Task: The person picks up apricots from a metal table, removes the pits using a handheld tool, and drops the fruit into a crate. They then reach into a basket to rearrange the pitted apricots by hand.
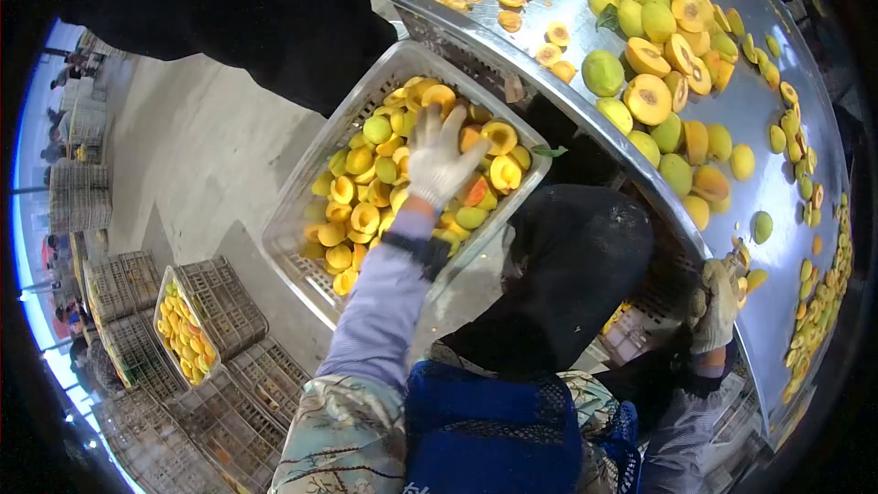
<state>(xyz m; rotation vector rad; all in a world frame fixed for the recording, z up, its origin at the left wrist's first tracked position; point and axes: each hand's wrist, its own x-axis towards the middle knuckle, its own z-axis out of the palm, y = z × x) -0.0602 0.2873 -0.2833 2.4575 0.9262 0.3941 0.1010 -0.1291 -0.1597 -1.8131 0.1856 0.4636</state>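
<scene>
My left hand [441,157], in a white work glove, lies over the fruit halves [364,218] in a pale plastic crate [322,142]. Its fingers are spread and touch the heap. These are yellow to green stone fruit, like peaches or apricots, many with a hollow where the stone was. At the near edge of the metal table [640,160], my gloved right hand [715,306] has its fingers curled. What it holds, if anything, I cannot make out. A small yellow fruit piece [743,285] shows beside it.
Whole and cut fruit [660,27] lie over the metal table, whose raised rim runs along my right. Stacked crates [242,412] stand on the floor at lower left, one fruit-filled crate [186,334] among them. Dark clothing [247,9] fills the upper left.
</scene>
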